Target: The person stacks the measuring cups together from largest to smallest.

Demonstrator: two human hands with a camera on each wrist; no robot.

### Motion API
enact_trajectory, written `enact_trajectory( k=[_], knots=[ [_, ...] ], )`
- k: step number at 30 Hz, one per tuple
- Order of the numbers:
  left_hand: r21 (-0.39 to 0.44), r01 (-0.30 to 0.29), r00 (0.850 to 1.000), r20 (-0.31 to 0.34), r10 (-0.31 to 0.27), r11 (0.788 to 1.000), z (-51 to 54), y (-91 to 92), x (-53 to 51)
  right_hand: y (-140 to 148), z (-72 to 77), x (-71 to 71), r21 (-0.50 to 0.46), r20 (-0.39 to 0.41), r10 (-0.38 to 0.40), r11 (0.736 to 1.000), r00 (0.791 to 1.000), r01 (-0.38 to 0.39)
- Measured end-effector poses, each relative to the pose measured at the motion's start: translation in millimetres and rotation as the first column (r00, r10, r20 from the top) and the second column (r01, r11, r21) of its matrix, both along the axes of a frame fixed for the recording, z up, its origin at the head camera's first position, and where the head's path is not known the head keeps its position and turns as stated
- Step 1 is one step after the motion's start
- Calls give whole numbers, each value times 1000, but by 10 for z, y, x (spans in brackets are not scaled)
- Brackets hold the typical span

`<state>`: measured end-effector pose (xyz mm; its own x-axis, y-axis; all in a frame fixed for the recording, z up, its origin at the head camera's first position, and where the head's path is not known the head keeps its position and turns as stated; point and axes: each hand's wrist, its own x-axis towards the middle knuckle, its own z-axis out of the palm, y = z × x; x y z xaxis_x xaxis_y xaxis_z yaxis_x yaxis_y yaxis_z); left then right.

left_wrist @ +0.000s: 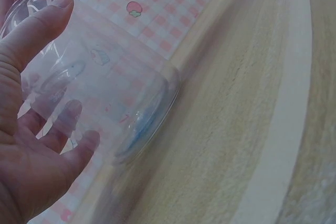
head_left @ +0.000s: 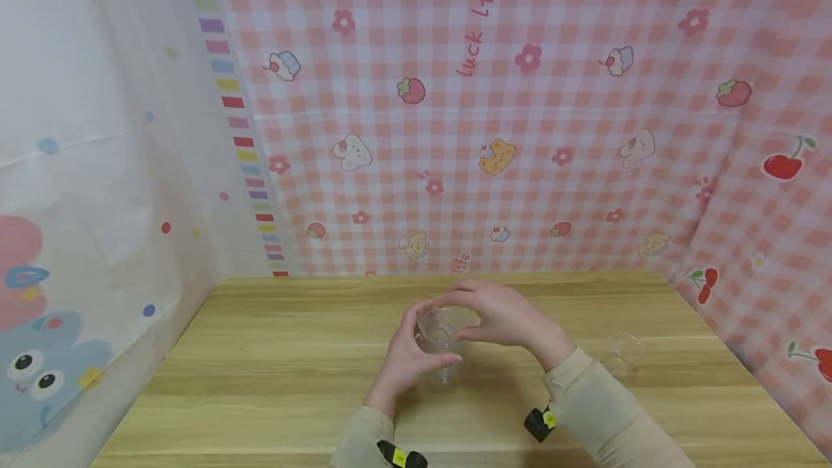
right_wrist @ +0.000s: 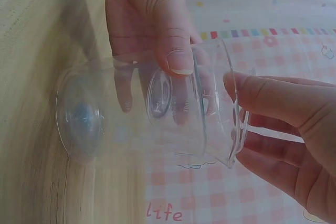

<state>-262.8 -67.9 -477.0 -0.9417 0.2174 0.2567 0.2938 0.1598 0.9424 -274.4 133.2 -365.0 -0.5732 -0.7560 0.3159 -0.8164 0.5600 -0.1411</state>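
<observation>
A clear beaker (right_wrist: 113, 142) with faint printed marks stands on the table, below the two hands in the head view. A smaller clear cup (right_wrist: 218, 129) appears to sit inside it, its oval bottom showing through the wall partway down. My left hand (head_left: 404, 358) grips the beaker's side, thumb on the near side and fingers around the far side. With thumb and fingers, my right hand (head_left: 503, 315) holds the rim at the top. Because everything is transparent, which rim its far fingers touch is hard to tell.
Another clear round container (head_left: 624, 354) stands to the right on the wood-grain table (head_left: 260, 381), beside the right sleeve. Pink checked cloth (head_left: 390, 128) hangs behind the table and along its right; a white printed cloth (head_left: 117, 186) hangs at the left.
</observation>
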Motion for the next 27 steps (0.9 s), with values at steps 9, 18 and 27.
enact_trajectory(
  k=[9,18,27],
  knots=[
    [14,-4,1000,-4,4,1000,-17,3,-8,-31,5,-14,24,26,0,1000,1000,-1],
    [12,-3,1000,1,3,1000,6,7,7,-100,13,-21,61,74,-28,998,997,23],
    [-1,-15,1000,10,15,1000,5,13,11,-141,14,-15,80,101,-52,996,994,44]
  ],
)
